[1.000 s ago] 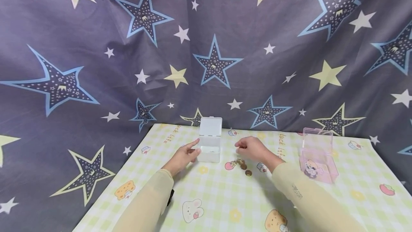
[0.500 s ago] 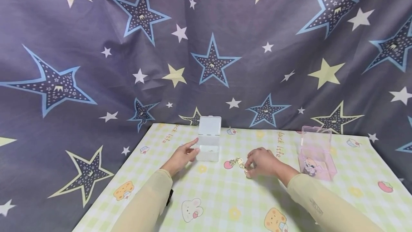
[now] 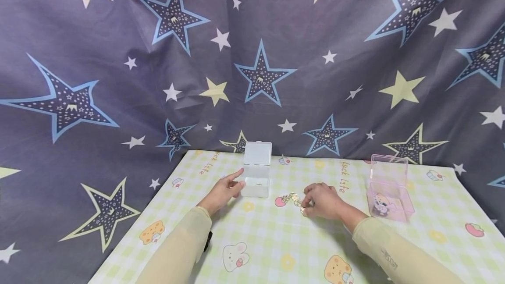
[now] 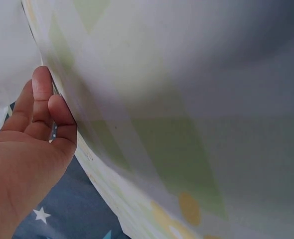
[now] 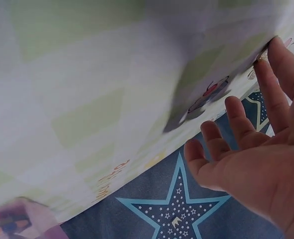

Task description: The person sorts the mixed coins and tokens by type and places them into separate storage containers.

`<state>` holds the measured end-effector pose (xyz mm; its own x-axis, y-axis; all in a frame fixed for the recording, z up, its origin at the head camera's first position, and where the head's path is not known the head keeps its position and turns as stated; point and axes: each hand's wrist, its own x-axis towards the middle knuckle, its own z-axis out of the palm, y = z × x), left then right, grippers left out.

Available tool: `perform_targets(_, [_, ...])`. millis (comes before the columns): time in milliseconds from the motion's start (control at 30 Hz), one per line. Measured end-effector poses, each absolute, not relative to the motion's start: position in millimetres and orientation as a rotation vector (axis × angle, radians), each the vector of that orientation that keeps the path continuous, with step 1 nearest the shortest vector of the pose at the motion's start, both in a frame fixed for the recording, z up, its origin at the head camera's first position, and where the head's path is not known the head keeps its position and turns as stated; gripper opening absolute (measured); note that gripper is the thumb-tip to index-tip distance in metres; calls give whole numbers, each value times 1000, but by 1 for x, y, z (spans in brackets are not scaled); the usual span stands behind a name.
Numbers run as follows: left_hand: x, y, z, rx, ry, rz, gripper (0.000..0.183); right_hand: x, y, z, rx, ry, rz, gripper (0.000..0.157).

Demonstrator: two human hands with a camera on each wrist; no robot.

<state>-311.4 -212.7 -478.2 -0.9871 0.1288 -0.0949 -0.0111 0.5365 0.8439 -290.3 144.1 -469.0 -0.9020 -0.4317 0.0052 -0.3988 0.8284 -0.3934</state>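
The small white box [image 3: 255, 189] stands on the table with its lid [image 3: 258, 152] raised; a small bit of something shows inside. At its left side my left hand [image 3: 222, 193] rests its fingertips against the wall, fingers fairly straight; the left wrist view shows the box [image 4: 10, 50] beyond the fingers. Several shiny gold coins [image 3: 293, 197] lie in a short row right of the box. Over the near end of that row, my right hand [image 3: 322, 200] pinches a coin [image 5: 264, 54] at the tabletop between thumb and forefinger, its other fingers spread. The fingertips partly hide this coin.
A clear pink box [image 3: 390, 203] with a cartoon picture stands at the right, lid up. The tablecloth [image 3: 268, 240] is checked green and white with printed figures. A dark star-patterned curtain [image 3: 197, 69] hangs behind the table's far edge.
My right hand has moved right and toward me, from above the far end of the coins down to the near one. The left hand stays at the white box.
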Motion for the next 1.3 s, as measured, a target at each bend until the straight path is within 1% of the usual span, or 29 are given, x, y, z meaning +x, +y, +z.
perform_targets(333, [-312, -213, -478, 85, 2611, 1470, 59, -289, 144, -472, -670, 2958, -655, 18])
perform_targets(600, [-313, -213, -479, 89, 2613, 1455, 59, -283, 149, -468, -850, 2954, -794, 24])
perform_targets(733, [-314, -213, -478, 81, 2613, 1451, 60, -281, 152, -464, -919, 2875, -847, 19])
perform_targets(833, [-313, -214, -478, 79, 2613, 1449, 60, -282, 154, -461, -936, 2792, -946, 11])
perform_targets(900, [-312, -214, -478, 82, 2615, 1444, 61, -285, 153, -458, -913, 2758, -1022, 8])
perform_targets(967, [-312, -214, -477, 81, 2613, 1435, 60, -289, 150, -455, -841, 2732, -1101, 8])
perform_targets(1167, [-313, -213, -476, 95, 2621, 1410, 60, -309, 135, -443, -571, 2706, -1286, 16])
perform_targets(1300, [-313, -213, -477, 79, 2622, 1425, 61, -324, 122, -437, -464, 2654, -1393, 22])
